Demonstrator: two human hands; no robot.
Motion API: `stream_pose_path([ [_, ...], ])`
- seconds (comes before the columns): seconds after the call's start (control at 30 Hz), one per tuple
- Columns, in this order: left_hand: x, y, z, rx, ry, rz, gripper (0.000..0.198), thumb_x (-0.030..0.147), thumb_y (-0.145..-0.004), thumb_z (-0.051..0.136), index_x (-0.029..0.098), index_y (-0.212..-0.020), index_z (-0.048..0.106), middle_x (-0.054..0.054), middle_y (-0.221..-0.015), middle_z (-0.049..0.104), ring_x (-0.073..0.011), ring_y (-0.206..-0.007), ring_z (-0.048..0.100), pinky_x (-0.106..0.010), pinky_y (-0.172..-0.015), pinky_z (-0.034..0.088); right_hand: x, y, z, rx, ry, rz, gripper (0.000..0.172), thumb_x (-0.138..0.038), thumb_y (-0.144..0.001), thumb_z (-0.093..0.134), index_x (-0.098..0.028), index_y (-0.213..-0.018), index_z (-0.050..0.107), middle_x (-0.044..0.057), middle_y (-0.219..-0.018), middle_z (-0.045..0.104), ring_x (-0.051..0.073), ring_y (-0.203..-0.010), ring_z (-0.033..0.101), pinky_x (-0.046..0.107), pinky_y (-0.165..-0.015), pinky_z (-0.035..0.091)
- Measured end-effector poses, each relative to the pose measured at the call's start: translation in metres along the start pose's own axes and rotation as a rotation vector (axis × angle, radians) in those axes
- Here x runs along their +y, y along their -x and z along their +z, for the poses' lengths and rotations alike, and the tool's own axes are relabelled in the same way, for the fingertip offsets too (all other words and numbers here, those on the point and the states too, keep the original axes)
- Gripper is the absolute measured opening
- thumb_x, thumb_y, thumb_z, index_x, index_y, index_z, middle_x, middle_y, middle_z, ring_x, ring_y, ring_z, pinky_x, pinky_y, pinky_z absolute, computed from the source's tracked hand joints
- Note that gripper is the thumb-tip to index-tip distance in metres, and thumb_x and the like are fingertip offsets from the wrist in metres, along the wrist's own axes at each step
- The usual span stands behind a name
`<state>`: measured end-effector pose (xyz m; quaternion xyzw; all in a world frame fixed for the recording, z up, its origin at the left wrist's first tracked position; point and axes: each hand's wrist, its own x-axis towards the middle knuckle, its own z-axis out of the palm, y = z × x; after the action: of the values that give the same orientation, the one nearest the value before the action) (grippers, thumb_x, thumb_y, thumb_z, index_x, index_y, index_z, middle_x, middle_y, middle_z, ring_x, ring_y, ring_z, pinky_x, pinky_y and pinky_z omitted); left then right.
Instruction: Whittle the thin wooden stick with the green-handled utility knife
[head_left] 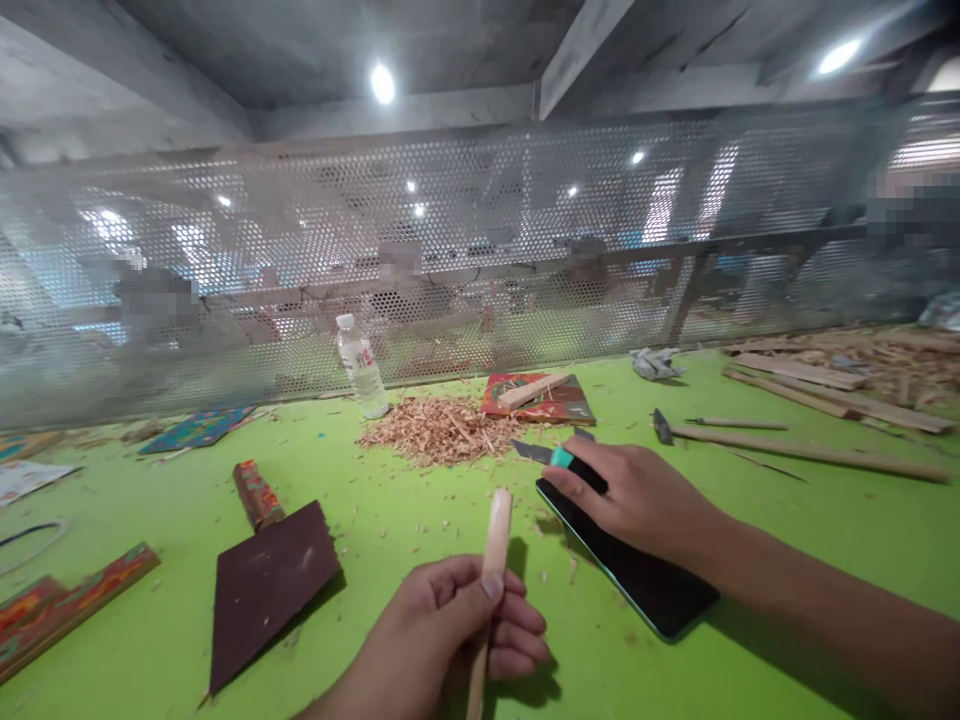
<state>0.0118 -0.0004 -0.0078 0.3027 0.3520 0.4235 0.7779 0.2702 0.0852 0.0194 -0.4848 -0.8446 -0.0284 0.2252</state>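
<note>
A slim strip of pale wood [496, 535] is pinched between the thumb and fingers of my left hand [457, 625], its top end pointing away from me. My right hand [637, 490] is closed around a utility knife [561, 458] with a teal and black handle, most of it hidden by my fingers. The blade points left, toward a heap of wood shavings [442, 430]. Beneath my right hand and wrist a black smartphone [652, 580] lies on the green table [375, 640]. The knife and the wooden strip are apart.
Dark sandpaper [274, 590] and painted wooden pieces [75, 600] lie at left. A water bottle [364, 365] stands near the perforated screen [465, 290], by a painted board [577, 400]. At right are a hammer [802, 450], crumpled paper [655, 363] and wood strips [847, 390].
</note>
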Motion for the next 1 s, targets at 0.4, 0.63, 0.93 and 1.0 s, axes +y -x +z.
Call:
stream_pose_path([
  [0.4,0.002,0.001,0.004,0.000,0.008,0.006,0.050,0.039,-0.071,0.105,0.005,-0.101,0.083,-0.015,-0.087,0.084,-0.0176,-0.075,0.081,-0.024,-0.073,0.065,-0.017,0.009,0.007,-0.187,-0.095,-0.214,0.058,-0.063,-0.115,0.026,-0.022,-0.092,0.059,0.006,-0.076,0.069,0.021,-0.061,0.061,0.032,-0.059,0.030],
  [0.63,0.002,-0.001,0.000,-0.037,0.007,-0.015,0.047,0.042,-0.071,0.104,0.005,-0.092,0.084,-0.014,-0.086,0.084,-0.0154,-0.073,0.079,-0.022,-0.072,0.065,-0.023,0.018,0.018,-0.222,-0.116,-0.302,0.066,-0.070,-0.114,0.021,-0.021,-0.094,0.061,0.005,-0.078,0.071,0.021,-0.063,0.064,0.034,-0.058,0.029],
  [0.93,0.001,0.000,0.000,-0.058,0.048,-0.100,0.048,0.041,-0.064,0.108,0.006,-0.087,0.084,-0.016,-0.081,0.084,-0.0186,-0.069,0.081,-0.024,-0.068,0.066,0.007,-0.002,0.017,-0.054,-0.038,-0.103,0.064,-0.067,-0.114,0.022,-0.022,-0.091,0.063,0.007,-0.074,0.070,0.023,-0.059,0.062,0.033,-0.058,0.030],
  [1.0,-0.001,0.000,0.000,-0.043,0.043,-0.085,0.050,0.044,-0.063,0.108,0.006,-0.085,0.083,-0.016,-0.081,0.084,-0.0183,-0.069,0.081,-0.024,-0.068,0.066,0.014,-0.008,0.014,0.011,-0.017,-0.021,0.059,-0.063,-0.115,0.024,-0.023,-0.089,0.059,0.008,-0.072,0.068,0.026,-0.063,0.064,0.033,-0.060,0.031],
])
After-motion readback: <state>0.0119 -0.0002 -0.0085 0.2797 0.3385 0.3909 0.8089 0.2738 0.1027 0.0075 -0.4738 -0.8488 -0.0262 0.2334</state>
